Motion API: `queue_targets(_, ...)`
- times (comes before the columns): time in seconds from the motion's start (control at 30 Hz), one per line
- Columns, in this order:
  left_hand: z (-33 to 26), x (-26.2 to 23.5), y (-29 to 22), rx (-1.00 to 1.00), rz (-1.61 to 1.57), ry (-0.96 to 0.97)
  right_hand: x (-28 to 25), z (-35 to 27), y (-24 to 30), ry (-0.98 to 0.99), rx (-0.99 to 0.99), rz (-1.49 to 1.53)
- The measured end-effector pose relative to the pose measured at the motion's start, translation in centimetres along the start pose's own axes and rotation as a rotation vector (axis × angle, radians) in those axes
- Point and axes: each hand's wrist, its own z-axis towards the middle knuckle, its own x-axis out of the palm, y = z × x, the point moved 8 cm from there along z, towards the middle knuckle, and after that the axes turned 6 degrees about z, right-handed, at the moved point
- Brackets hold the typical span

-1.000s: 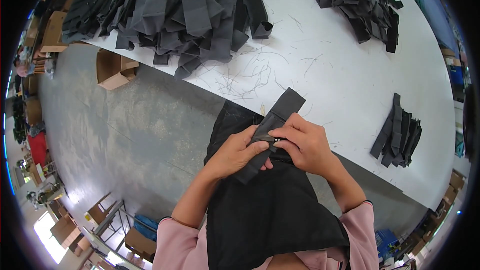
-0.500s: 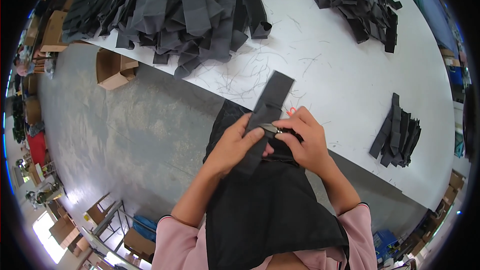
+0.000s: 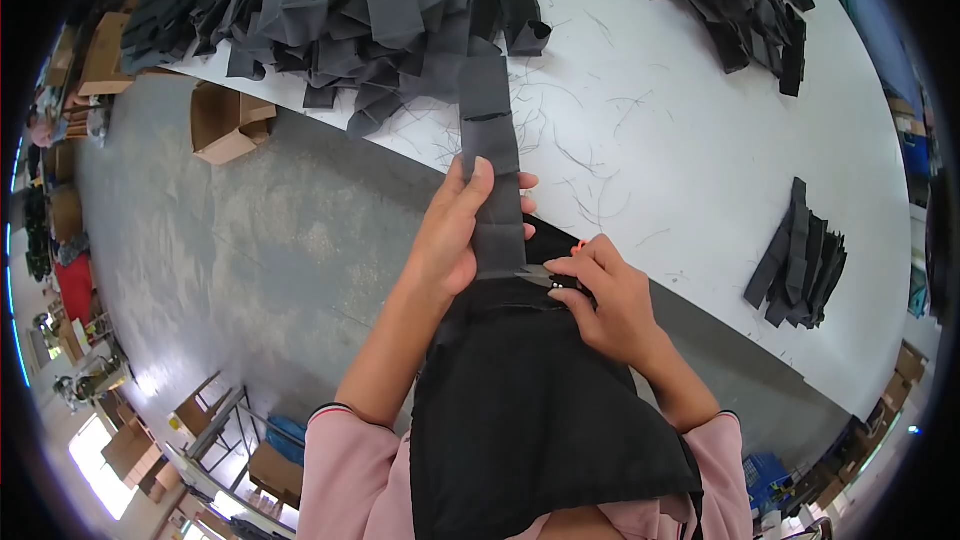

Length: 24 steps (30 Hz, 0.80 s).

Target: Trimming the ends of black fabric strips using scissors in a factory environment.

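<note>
Dark grey fabric strip (image 3: 492, 145): held over near edge of desk (image 3: 700, 170), far end beside or overlapping large strip pile (image 3: 395, 15); contact there cannot be told. Left hand (image 3: 450, 230): clamped on strip's nearer half, thumb on upper face, fingertips showing past right edge. Right hand (image 3: 612, 308): closed around small metal snips (image 3: 536, 276), blades at strip's near end. 2 hands apart. Handling, judged: light, pliable, unlikely fragile; best gripped across width, clear of blades.
</note>
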Motion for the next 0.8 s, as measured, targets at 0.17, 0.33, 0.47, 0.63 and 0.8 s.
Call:
queue_targets(0.17, -0.1, 0.5, 0.2, -0.061, -0.013, 0.041, 0.2, 0.7, 0.3, 0.108, -0.05, -0.084)
queue_targets(0.33, -0.2, 0.8, 0.5, -0.156, -0.012, 0.051, -0.1, 1.1, 1.2, 0.135, -0.194, -0.131)
queue_targets(0.47, -0.2, 0.8, 1.0, -0.202, -0.039, 0.065, -0.2, 1.2, 1.2, 0.16, -0.193, -0.144)
queue_targets(0.63, 0.1, 0.7, 1.1, -0.193, -0.072, 0.069, -0.8, 0.7, 0.3, 0.087, -0.102, 0.046)
queue_targets(0.8, 0.0, 0.5, 0.4, -0.123, -0.049, 0.013, -0.4, 0.4, 0.4, 0.031, -0.043, 0.051)
